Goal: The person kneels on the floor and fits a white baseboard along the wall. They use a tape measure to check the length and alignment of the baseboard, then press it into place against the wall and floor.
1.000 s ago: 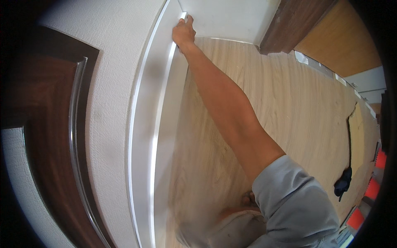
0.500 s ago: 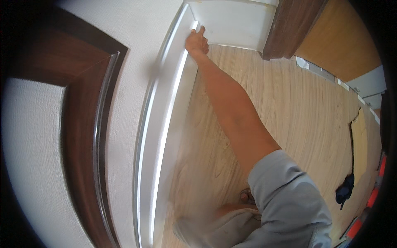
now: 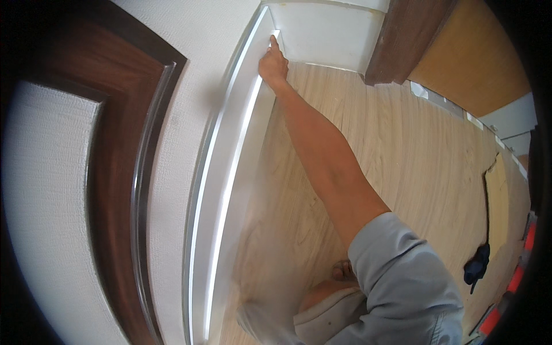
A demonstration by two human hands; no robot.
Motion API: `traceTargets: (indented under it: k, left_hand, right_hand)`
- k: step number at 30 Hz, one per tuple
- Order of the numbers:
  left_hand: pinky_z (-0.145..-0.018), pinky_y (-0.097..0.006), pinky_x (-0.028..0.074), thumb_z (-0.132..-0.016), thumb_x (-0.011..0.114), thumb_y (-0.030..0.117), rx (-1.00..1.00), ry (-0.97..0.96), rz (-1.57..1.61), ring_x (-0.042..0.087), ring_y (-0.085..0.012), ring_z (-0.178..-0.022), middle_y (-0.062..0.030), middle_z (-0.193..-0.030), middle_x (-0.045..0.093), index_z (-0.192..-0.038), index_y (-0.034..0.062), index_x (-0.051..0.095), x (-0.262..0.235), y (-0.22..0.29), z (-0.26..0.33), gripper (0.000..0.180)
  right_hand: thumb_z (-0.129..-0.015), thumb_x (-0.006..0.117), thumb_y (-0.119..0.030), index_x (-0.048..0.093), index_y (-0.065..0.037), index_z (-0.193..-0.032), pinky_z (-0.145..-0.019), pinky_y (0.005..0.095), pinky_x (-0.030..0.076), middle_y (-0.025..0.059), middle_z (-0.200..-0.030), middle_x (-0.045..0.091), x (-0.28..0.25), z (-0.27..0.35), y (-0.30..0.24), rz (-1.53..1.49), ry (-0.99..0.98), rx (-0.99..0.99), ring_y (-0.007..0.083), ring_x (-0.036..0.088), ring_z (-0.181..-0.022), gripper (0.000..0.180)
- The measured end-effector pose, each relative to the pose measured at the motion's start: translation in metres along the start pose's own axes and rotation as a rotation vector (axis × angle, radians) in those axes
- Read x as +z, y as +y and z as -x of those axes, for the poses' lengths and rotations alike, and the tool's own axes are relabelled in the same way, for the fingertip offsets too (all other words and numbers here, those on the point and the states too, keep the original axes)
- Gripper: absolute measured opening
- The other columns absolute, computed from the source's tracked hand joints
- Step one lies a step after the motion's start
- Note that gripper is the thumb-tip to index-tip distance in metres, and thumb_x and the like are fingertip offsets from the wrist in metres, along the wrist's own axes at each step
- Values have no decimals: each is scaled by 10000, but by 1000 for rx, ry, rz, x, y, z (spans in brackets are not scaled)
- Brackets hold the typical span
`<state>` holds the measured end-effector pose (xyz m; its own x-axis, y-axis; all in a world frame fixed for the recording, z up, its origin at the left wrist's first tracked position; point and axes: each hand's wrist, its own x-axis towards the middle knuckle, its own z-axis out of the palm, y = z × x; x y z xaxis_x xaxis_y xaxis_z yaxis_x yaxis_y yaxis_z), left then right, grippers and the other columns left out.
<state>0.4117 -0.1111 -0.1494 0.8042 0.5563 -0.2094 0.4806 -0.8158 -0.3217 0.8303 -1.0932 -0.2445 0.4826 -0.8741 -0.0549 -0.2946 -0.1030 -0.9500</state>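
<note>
i have the right hand point(image 3: 273, 65) at upper centre of the frame, index finger extended to the far end of a white skirting board point(image 3: 240, 137) slanting down to lower left of centre, cannot tell whether its curled fingers grip anything, left hand outside my view

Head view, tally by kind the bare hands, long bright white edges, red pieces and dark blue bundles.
Bare right hand: 1
Long bright white edges: 2
Red pieces at far right: 3
Dark blue crumpled bundle: 1
Total: 7
</note>
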Motion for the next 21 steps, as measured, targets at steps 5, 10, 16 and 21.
traceTargets:
  k: [5,10,16,21]
  left_hand:
    - [-1172,-515,407,-883,653,772,-7,-48,-11,522,-458,-1387,-301,-1460,580,-1445,-8,601,-8,-7,-7,962]
    - [-1169,-511,413,-881,652,776,-28,-173,9,532,-455,-1382,-297,-1452,594,-1435,-5,619,-30,-19,-12,958]
    - [-1136,-497,449,-876,612,808,-125,-183,-81,596,-437,-1316,-252,-1348,678,-1317,69,729,-39,-24,-11,869]
    - [-1081,-502,496,-882,550,844,-124,-62,-227,642,-420,-1267,-239,-1316,704,-1259,147,783,-26,-21,-13,826]
  right_hand:
    - [-1052,480,-184,352,-251,-1626,-1048,567,505,259,-1316,595,10,-6,7,-8,64,-49,460,610,-1245,591]
    - [-1065,458,-175,358,-268,-1623,-1046,543,518,233,-1373,567,10,-8,8,-14,31,24,435,604,-1267,574]
    - [-1071,449,-173,369,-270,-1618,-1046,536,525,213,-1391,559,11,-4,5,-29,46,44,425,613,-1261,561]
    - [-1038,471,-129,348,-250,-1636,-1063,529,525,214,-1406,555,11,-2,4,-1,47,22,417,606,-1288,622]
